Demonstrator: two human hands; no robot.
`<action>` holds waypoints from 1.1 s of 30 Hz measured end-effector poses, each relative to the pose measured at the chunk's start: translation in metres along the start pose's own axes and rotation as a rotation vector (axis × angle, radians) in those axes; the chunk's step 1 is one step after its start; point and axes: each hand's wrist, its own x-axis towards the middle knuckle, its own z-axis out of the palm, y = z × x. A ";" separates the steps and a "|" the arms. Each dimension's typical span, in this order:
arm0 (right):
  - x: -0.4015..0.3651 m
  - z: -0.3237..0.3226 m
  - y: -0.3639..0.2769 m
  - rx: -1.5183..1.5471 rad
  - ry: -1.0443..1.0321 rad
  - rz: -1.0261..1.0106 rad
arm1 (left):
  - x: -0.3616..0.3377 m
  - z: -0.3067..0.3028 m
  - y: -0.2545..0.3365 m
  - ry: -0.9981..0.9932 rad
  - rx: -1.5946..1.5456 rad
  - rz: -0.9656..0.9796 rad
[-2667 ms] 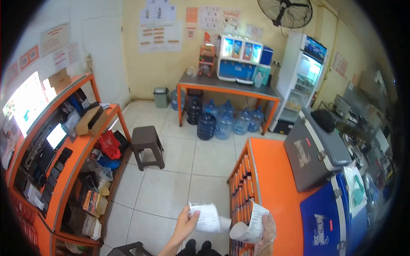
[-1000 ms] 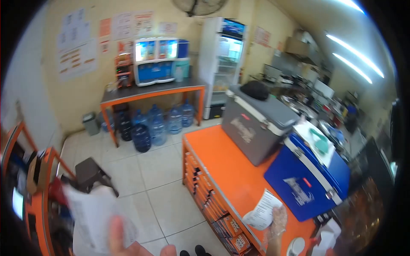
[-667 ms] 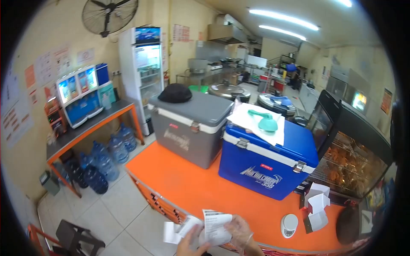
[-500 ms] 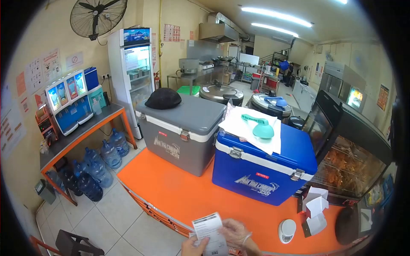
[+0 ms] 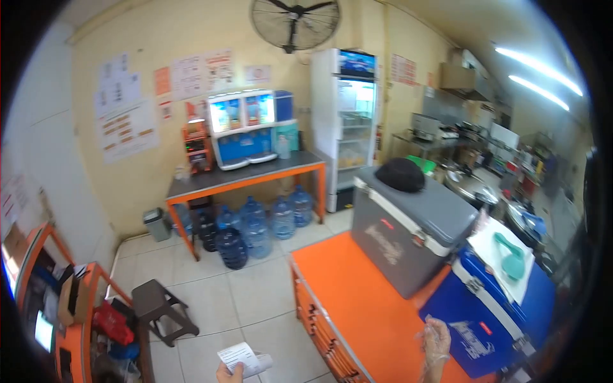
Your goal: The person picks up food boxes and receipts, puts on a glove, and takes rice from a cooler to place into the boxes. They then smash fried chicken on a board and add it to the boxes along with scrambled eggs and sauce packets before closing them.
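Note:
My left hand (image 5: 231, 374) is closed on a white printed receipt (image 5: 242, 359), thumb on top, at the bottom of the view above the tiled floor. The receipt's far end curls over. My right hand (image 5: 437, 339), in a clear plastic glove, is raised over the orange table (image 5: 345, 274) in front of the blue cooler box (image 5: 476, 319). Its fingers look loosely bent and apart, with nothing visible in them. A grey cooler box (image 5: 399, 246) with a black cap (image 5: 400, 174) on its lid stands behind, and a green scoop (image 5: 511, 255) lies on the blue cooler.
A dark stool (image 5: 159, 306) stands on the floor at left, beside an orange counter (image 5: 96, 287). Water jugs (image 5: 255, 233) sit under the drink dispenser table (image 5: 246, 172). A glass-door fridge (image 5: 351, 134) stands against the wall.
The view has swung left. My right hand has let go of the receipt and moved apart from it; my left hand keeps it, now away from the orange table.

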 end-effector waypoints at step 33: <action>-0.087 0.152 -0.009 -0.194 -0.452 -0.094 | -0.318 -0.392 0.054 1.562 0.271 0.089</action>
